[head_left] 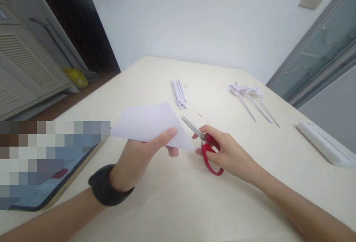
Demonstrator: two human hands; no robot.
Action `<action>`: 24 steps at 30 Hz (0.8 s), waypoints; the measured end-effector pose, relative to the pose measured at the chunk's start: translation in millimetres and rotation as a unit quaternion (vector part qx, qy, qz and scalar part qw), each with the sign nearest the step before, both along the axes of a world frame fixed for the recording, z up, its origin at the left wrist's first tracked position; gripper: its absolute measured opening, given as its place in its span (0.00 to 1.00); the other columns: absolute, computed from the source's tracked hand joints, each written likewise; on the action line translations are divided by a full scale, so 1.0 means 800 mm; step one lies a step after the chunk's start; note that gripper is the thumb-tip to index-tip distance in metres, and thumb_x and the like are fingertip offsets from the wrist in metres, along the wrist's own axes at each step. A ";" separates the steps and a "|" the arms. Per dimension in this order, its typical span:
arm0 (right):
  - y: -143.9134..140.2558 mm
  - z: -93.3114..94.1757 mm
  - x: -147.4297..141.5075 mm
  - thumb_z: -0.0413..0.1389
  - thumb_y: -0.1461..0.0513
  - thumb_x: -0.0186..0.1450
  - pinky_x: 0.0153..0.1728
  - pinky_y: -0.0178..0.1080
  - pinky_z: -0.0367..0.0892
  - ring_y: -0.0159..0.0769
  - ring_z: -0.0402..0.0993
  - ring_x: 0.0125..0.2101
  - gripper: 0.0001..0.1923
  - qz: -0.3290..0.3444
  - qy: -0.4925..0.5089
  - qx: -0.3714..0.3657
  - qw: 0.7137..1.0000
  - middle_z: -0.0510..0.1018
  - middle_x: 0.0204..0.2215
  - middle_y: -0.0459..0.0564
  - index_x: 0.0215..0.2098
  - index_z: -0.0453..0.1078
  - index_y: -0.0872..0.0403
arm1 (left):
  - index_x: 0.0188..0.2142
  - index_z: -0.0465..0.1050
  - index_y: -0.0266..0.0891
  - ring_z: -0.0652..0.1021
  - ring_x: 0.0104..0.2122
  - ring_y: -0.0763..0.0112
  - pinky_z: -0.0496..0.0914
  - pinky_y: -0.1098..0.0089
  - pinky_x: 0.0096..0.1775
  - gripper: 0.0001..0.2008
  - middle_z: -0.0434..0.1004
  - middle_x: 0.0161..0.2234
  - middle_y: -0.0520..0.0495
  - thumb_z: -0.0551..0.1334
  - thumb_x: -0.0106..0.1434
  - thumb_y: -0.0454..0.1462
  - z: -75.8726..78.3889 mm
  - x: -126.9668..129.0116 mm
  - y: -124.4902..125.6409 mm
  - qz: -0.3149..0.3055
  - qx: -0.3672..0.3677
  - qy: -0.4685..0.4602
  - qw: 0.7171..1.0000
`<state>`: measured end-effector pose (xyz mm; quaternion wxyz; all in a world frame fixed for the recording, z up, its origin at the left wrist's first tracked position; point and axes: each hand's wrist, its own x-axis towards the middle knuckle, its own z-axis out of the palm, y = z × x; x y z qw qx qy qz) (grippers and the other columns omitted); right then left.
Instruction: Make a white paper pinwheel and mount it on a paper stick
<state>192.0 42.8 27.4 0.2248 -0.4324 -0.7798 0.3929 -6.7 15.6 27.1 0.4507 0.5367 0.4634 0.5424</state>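
Over the near tabletop point(167, 208), the left hand point(144, 151) pinches white paper point(144, 121) beneath its thumb, presumably steadying it; the half-curled right hand point(229, 147) grips red-handled scissors point(205, 149), aimed at its right edge. Farther lie bunched paper rolls point(178, 93), pinwheels point(236, 88) rightward.

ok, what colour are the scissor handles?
Red. The scissor handles show best in the head view, the only one here.
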 end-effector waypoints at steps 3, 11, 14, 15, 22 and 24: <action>0.005 -0.001 0.001 0.51 0.66 0.59 0.28 0.35 0.61 0.31 0.65 0.27 0.15 -0.034 0.039 -0.014 0.999 0.70 0.28 0.42 0.43 0.59 0.47 | 0.20 0.69 0.38 0.73 0.25 0.69 0.68 0.69 0.31 0.11 0.71 0.20 0.52 0.59 0.58 0.36 -0.002 0.000 0.000 -0.020 -0.008 0.012 1.000; 0.005 0.009 0.002 0.47 0.71 0.58 0.35 0.37 0.62 0.37 0.65 0.46 0.20 0.005 0.275 -0.177 0.945 0.69 0.47 0.46 0.46 0.60 0.46 | 0.35 0.72 0.42 0.75 0.32 0.67 0.69 0.71 0.33 0.06 0.76 0.33 0.51 0.63 0.55 0.37 0.000 0.009 0.000 -0.129 -0.107 0.002 0.986; 0.003 0.010 0.002 0.47 0.70 0.58 0.36 0.40 0.62 0.39 0.65 0.46 0.21 0.010 0.304 -0.185 0.935 0.67 0.50 0.47 0.48 0.60 0.46 | 0.41 0.71 0.42 0.74 0.42 0.62 0.68 0.66 0.42 0.14 0.77 0.40 0.49 0.64 0.54 0.36 0.006 0.013 -0.001 -0.169 -0.133 -0.015 0.976; 0.003 0.010 0.002 0.48 0.68 0.59 0.37 0.41 0.63 0.40 0.65 0.46 0.21 0.008 0.306 -0.182 0.934 0.66 0.51 0.47 0.48 0.60 0.46 | 0.42 0.71 0.42 0.74 0.43 0.61 0.68 0.64 0.43 0.14 0.77 0.41 0.48 0.63 0.54 0.35 0.008 0.014 -0.002 -0.182 -0.138 -0.018 0.973; 0.007 0.013 0.001 0.39 0.50 0.66 0.35 0.41 0.64 0.40 0.69 0.44 0.19 -0.026 0.257 -0.177 0.950 0.70 0.48 0.51 0.49 0.60 0.48 | 0.37 0.74 0.42 0.76 0.41 0.61 0.69 0.63 0.42 0.10 0.78 0.38 0.48 0.63 0.53 0.32 0.012 0.021 -0.010 -0.240 -0.138 -0.032 0.960; 0.009 0.016 0.004 0.39 0.49 0.66 0.38 0.41 0.64 0.40 0.68 0.45 0.19 -0.018 0.239 -0.160 0.957 0.70 0.48 0.51 0.50 0.59 0.47 | 0.38 0.74 0.43 0.75 0.42 0.61 0.68 0.63 0.43 0.12 0.78 0.40 0.49 0.63 0.52 0.32 0.010 0.021 -0.010 -0.226 -0.139 -0.026 0.964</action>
